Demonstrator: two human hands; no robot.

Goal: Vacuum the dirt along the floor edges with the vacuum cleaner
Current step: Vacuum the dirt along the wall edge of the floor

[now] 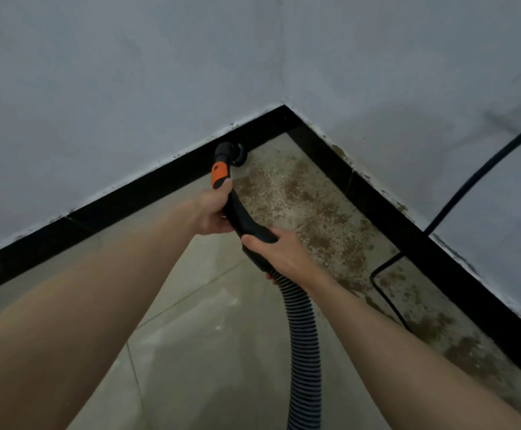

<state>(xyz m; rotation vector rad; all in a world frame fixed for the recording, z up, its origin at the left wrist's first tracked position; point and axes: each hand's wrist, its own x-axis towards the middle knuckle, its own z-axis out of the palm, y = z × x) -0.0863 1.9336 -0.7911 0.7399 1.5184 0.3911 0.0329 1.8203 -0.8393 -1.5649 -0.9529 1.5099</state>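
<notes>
Between the two hands runs the vacuum cleaner's black curved handle (243,217): the left hand (212,212) is wrapped around its upper part just below the orange clip (218,175), and the right hand (279,254) is closed around its lower end, where the ribbed hose (304,352) begins. Beyond the left hand, the round brush nozzle (236,152) touches the black skirting (147,189) near the corner. Right of both hands, brown dirt (318,218) speckles the floor (209,321), and a black cable (383,293) lies farther right.
</notes>
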